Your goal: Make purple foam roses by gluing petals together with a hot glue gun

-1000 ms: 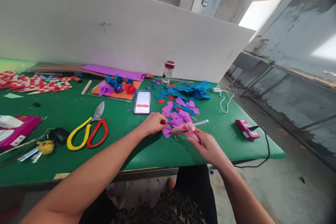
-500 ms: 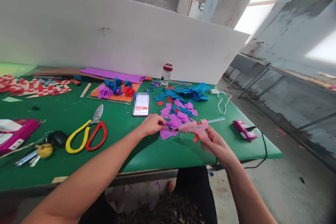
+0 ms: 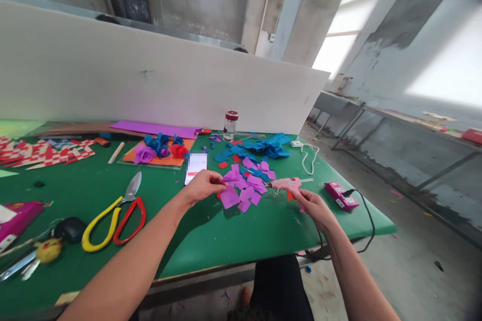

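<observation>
My left hand (image 3: 204, 185) is closed in a pinch on a purple paper petal (image 3: 229, 196), held just over the green table. A bit of red shows under those fingertips; I cannot make out what it belongs to. Around the handle of a pink hot glue gun (image 3: 285, 185) my right hand (image 3: 314, 206) is closed. The gun's nozzle points left toward loose purple petals (image 3: 246, 193), and a clear glue stick (image 3: 307, 180) pokes out of its back. Blue paper pieces (image 3: 271, 146) and a few red ones lie behind the petals.
Left of my hands are scissors (image 3: 130, 195), keys with a yellow charm (image 3: 48, 250) and a phone (image 3: 196, 164). Paper flowers (image 3: 160, 146) rest on an orange sheet. A glass jar (image 3: 230, 126) stands before the white board (image 3: 169, 80). A power strip (image 3: 341, 196) sits at right.
The glue gun has drawn back to the right, away from my left hand. My left hand has shifted left with the purple petal. The view has tilted up.
</observation>
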The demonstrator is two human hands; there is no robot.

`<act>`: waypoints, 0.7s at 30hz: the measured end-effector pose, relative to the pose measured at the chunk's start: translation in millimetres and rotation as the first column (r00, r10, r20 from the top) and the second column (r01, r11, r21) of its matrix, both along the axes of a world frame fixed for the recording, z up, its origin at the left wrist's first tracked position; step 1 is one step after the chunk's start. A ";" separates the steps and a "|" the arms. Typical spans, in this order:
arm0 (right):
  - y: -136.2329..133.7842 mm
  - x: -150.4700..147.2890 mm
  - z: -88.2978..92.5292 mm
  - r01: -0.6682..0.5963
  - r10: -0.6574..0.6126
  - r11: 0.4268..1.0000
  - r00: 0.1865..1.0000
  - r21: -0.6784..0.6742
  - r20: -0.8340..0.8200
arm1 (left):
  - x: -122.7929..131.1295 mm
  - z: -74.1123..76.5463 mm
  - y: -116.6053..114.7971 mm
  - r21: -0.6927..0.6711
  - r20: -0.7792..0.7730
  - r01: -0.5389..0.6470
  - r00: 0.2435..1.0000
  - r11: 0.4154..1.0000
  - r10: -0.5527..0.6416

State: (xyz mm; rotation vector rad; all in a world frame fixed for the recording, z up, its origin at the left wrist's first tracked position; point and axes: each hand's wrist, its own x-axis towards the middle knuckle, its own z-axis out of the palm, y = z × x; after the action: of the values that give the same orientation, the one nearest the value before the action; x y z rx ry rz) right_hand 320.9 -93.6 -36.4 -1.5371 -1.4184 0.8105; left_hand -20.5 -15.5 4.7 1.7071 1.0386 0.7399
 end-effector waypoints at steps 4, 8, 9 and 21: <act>21.9 17.4 -11.1 0.086 -0.076 0.996 0.972 -0.036 0.222 | -4.6 7.1 -0.6 -0.033 0.034 -0.031 0.999 0.999 0.032; 32.1 17.0 -8.7 0.244 -0.278 0.961 0.829 0.133 0.486 | -7.3 10.0 -1.1 -0.023 0.044 -0.054 0.998 0.998 0.055; 33.4 10.6 -4.9 0.283 -0.355 0.934 0.794 0.217 0.494 | -8.0 10.5 -1.3 -0.018 0.038 -0.058 0.998 0.998 0.059; 43.5 -161.4 45.8 -0.365 0.334 0.909 0.927 0.200 0.173 | -18.5 11.2 5.2 0.092 -0.005 -0.119 0.993 0.989 0.120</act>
State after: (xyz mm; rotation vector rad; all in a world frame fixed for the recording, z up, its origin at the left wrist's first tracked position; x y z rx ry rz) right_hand 159.5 -50.1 9.3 -1.1946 -1.8555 0.7288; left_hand -39.0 -10.3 15.8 1.7390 1.1376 0.8676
